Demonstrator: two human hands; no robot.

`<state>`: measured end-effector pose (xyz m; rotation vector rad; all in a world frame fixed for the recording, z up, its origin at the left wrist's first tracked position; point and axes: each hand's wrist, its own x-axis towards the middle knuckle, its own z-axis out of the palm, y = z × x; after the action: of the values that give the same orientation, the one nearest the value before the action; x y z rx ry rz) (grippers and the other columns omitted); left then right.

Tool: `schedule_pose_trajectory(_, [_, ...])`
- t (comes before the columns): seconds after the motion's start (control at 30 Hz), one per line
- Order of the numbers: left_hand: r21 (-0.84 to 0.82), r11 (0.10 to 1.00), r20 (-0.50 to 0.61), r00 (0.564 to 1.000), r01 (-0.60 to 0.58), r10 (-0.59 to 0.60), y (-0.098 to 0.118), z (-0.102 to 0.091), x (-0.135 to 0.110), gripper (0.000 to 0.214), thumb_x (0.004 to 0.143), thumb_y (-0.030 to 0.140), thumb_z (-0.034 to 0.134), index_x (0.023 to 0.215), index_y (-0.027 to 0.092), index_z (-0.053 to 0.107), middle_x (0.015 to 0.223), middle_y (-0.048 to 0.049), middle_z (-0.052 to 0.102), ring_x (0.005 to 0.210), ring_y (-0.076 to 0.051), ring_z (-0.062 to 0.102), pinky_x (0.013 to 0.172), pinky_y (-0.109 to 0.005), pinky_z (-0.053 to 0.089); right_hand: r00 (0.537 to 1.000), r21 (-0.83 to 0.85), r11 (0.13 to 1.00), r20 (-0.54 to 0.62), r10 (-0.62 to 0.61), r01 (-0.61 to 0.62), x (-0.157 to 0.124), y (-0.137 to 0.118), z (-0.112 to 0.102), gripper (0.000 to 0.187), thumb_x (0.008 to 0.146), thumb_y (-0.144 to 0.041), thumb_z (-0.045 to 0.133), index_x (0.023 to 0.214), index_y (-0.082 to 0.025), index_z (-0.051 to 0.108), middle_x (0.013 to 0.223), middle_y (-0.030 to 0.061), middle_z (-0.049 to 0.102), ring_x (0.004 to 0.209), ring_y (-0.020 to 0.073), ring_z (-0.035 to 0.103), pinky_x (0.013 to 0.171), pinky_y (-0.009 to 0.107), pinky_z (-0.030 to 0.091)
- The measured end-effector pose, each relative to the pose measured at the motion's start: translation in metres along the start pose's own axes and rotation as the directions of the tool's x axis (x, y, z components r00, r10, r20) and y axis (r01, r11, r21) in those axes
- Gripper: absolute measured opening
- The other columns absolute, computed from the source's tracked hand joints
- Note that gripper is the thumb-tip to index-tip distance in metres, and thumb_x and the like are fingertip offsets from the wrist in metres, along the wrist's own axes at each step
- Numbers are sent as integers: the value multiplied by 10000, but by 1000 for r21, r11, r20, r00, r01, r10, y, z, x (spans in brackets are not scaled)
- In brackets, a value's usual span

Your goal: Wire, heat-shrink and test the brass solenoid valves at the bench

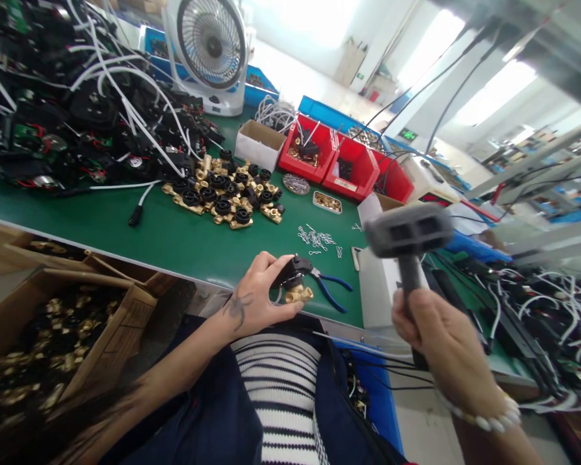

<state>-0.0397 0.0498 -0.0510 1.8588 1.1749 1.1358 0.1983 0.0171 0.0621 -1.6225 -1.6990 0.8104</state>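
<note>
My left hand (256, 294) is closed around a black-and-brass valve assembly (297, 295) at the near edge of the green bench. A black housing shows between thumb and fingers, and the brass fitting points away from the palm. My right hand (440, 336) grips the handle of a hammer (409, 232), whose grey head is raised above the bench on the right and slightly blurred. Just right of the assembly lie blue-handled pliers (332, 290). Beyond them several small metal clips (314, 237) are scattered on the green surface.
Brass fittings with black caps (227, 190) are heaped mid-bench. Black housings with white cables (91, 123) pile up at left, near a fan (210, 48). Red bins (310, 155) stand at the back. An open carton (91, 361) of fittings sits lower left; a white box (380, 290) stands at right.
</note>
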Motion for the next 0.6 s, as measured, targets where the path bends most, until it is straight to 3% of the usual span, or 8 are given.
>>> schedule_pose_trajectory(0.07, [10,1000,-2,1000,-7,7,-1,0,0,682,736,353,740,1356,234,481,1058,-52,487,1018,-233,527,950,-432,516,987,88,995,-156,-39,53,-3,1,0,438,967,-607,413,779,-223,506,500,-74,353,406,96,281,378,218,194])
schedule_pose_trajectory(0.1, [16,1000,-3,1000,-8,8,-1,0,1,681,736,353,740,1355,234,482,1052,-51,487,1013,-232,526,944,-429,517,984,52,996,-166,-61,70,-4,2,2,441,966,-608,413,767,-224,501,499,-70,363,408,98,292,382,220,199])
schedule_pose_trajectory(0.2, [21,1000,-6,1000,-12,12,-1,1,1,690,725,346,743,1351,206,489,1034,-50,489,1004,-229,526,930,-415,519,996,-235,970,80,-50,67,-5,4,7,524,899,-679,474,641,-223,456,480,-50,397,418,108,341,402,236,236])
schedule_pose_trajectory(0.27, [27,1000,-5,1000,-15,15,0,1,1,689,723,343,739,1347,187,495,1027,-52,493,999,-228,526,931,-409,516,980,-327,942,200,-8,75,-5,3,6,554,870,-696,505,594,-221,430,479,-42,408,422,109,354,409,239,250])
schedule_pose_trajectory(0.3, [32,999,-5,1000,-19,19,1,2,1,692,723,346,736,1349,176,495,1030,-56,495,1001,-230,525,932,-409,513,984,-293,954,175,-13,65,-5,1,4,541,882,-683,497,606,-221,440,481,-45,402,420,106,348,405,235,251])
schedule_pose_trajectory(0.43, [52,998,-12,999,-29,30,1,3,1,711,729,355,723,1365,142,486,1058,-78,498,1018,-242,516,933,-421,507,983,-19,996,-165,-85,83,-7,-3,-1,442,967,-585,425,715,-226,486,481,-69,360,397,99,312,379,218,238])
schedule_pose_trajectory(0.47, [52,998,-13,999,-29,30,1,4,1,712,728,352,724,1366,142,485,1060,-79,498,1018,-242,516,932,-421,507,983,-46,995,-160,-93,86,-7,-2,1,446,965,-588,424,706,-228,478,473,-68,365,391,101,316,379,221,238])
schedule_pose_trajectory(0.6, [32,999,-8,1000,-19,20,2,4,1,695,727,352,725,1357,177,490,1052,-68,499,1009,-238,523,928,-416,511,984,-381,920,177,-21,88,-7,3,8,532,889,-674,478,598,-232,424,444,-46,413,393,115,359,402,247,252])
